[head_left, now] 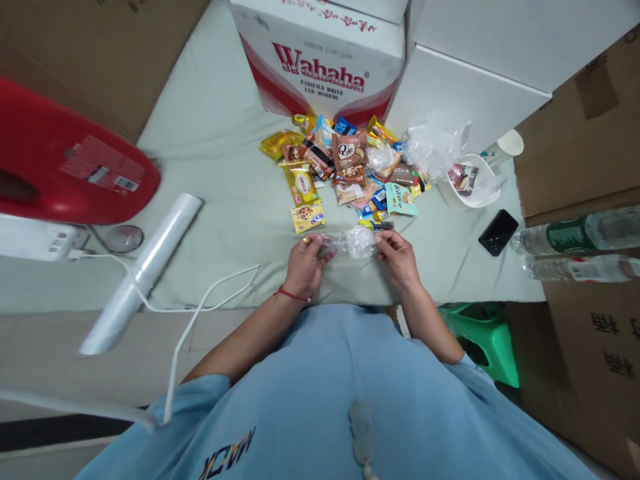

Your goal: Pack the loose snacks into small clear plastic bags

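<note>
Between my two hands stretches a clear plastic wrapper (359,241), crinkled and see-through, near the front of the table. My left hand (305,265), with a red cord at the wrist, pinches its left end. The right end is pinched by my right hand (399,259). Whether anything lies inside the wrapper I cannot make out. Just beyond my fingers spreads a heap of packaged snacks (350,150) in yellow, brown, blue and pink wrappers. A yellow cookie packet (307,218) lies closest to my left hand, and a light green packet (401,199) lies beyond my right.
A Wahaha carton (325,73) stands behind the snacks. To the right are crumpled clear plastic (437,150), a white bowl (475,197), a black phone (499,233) and plastic bottles (580,232). On the left lie a plastic film roll (145,270), a white cable (175,353) and a red jug (75,160).
</note>
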A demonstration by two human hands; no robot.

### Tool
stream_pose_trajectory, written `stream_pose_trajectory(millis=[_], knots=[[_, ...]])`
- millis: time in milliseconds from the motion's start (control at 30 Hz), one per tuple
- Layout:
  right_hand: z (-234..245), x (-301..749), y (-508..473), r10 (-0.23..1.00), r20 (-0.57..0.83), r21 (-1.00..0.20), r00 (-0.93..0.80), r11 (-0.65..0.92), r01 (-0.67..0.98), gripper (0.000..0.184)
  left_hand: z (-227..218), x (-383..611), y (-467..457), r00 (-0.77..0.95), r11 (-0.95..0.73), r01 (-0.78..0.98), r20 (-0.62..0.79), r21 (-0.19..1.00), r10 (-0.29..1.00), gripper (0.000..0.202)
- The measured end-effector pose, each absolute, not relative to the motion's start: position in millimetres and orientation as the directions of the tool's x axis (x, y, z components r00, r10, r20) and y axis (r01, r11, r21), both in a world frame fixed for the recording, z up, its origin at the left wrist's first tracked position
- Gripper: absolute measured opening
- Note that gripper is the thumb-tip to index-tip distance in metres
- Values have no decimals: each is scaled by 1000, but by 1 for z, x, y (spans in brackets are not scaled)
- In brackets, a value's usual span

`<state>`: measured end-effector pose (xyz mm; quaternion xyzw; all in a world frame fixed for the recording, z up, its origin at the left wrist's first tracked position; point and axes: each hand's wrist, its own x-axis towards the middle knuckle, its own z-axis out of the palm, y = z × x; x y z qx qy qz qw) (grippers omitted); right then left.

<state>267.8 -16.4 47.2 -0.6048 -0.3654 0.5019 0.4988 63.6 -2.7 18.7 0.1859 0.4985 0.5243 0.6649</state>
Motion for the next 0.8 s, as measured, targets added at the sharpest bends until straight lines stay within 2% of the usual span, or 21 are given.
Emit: stream_pose_trajectory(millis=[67,167,233,300,367,467,667,733,800], knots=[[51,267,-21,938,-262,-964,228,-242,-112,37,18,62,-3,-35,359,-454,-419,815,907,40],[56,264,-29,956,-200,-980,214,-193,-50,35,21,67,-6,-35,214,-253,-230,944,973,65],[62,261,-31,972,-168,-986,163,-169,-9,33,24,72,-5,-7,144,-174,-148,974,989,66],[67,261,-32,980,-167,-986,113,-166,-15,34,27,78,-1,-6,179,-187,-184,966,983,44],[72,263,-32,980,-174,-984,101,-167,-68,35,27,81,5,-73,245,-239,-269,940,960,33],[77,270,-29,974,-186,-973,132,-164,-163,34,26,81,13,-192,270,-312,-338,911,921,31],[75,286,-33,943,-150,-966,298,-76,-247,29,26,77,17,-330,174,-413,-325,894,887,38],[69,291,-44,931,-133,-974,340,-59,-220,27,26,75,18,-363,155,-410,-317,899,876,38],[62,299,-59,938,-113,-991,328,-82,-107,25,24,71,18,-371,145,-400,-304,905,878,37]])
